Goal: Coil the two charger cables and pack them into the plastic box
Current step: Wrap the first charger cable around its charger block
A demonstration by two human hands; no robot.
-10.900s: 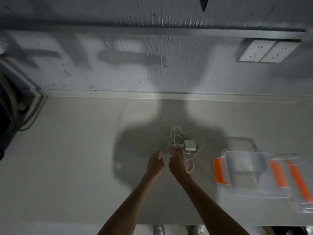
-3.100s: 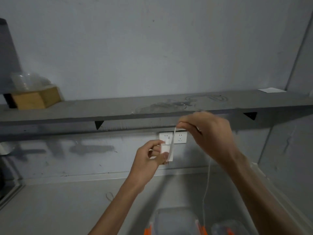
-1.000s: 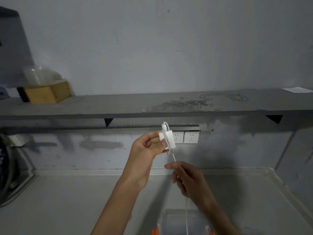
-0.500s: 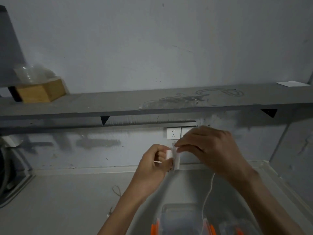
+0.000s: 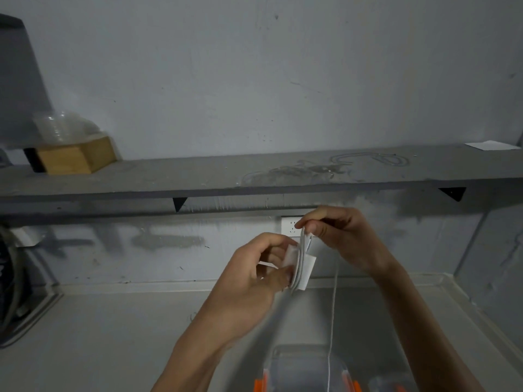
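My left hand (image 5: 254, 274) grips a white charger block (image 5: 307, 271) held up in front of the wall. Several turns of its white cable (image 5: 300, 258) lie wound around the block. My right hand (image 5: 343, 239) pinches the cable just above the block. The loose end of the cable (image 5: 333, 321) hangs straight down from my right hand. Below, at the bottom edge, stands the clear plastic box (image 5: 304, 369) with orange clips. The second charger cable is not in view.
A grey shelf (image 5: 198, 176) runs along the wall above my hands, bearing a wooden hexagonal box (image 5: 76, 155) with clear plastic cups on it. White wall sockets (image 5: 290, 224) sit behind my hands. A grey counter (image 5: 113, 335) lies below.
My right hand has carried the cable up over the block, adding another turn. Both hands sit slightly higher than half a second ago, and the camera has tilted a little.
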